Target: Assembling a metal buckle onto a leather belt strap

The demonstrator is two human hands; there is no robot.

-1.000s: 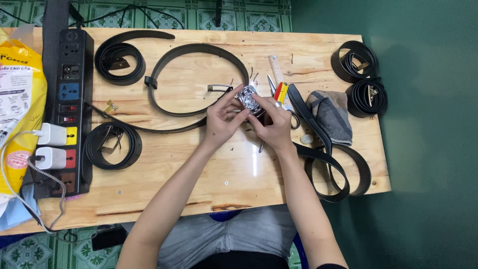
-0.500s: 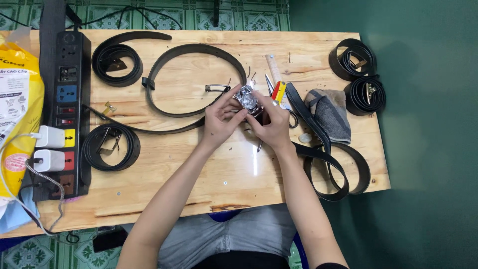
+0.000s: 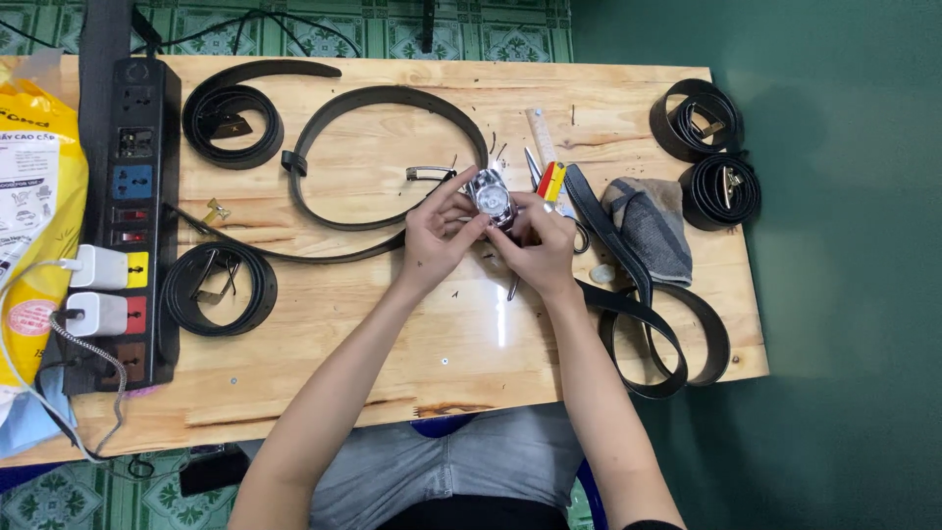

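Head view: left hand (image 3: 435, 240) and right hand (image 3: 538, 245) both pinch the silver buckle (image 3: 492, 198) above the worktop (image 3: 392, 344), mid-table, fingers clamped on it. Risk, I'd judge: the fingertip-only grip slips and the buckle drops onto the loose black belt (image 3: 383, 98) or the scissors (image 3: 543, 182) just beside it.

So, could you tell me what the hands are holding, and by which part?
Both hands, left hand and right hand, hold a silver belt buckle between their fingertips, gripping its left and right edges above the wooden table.
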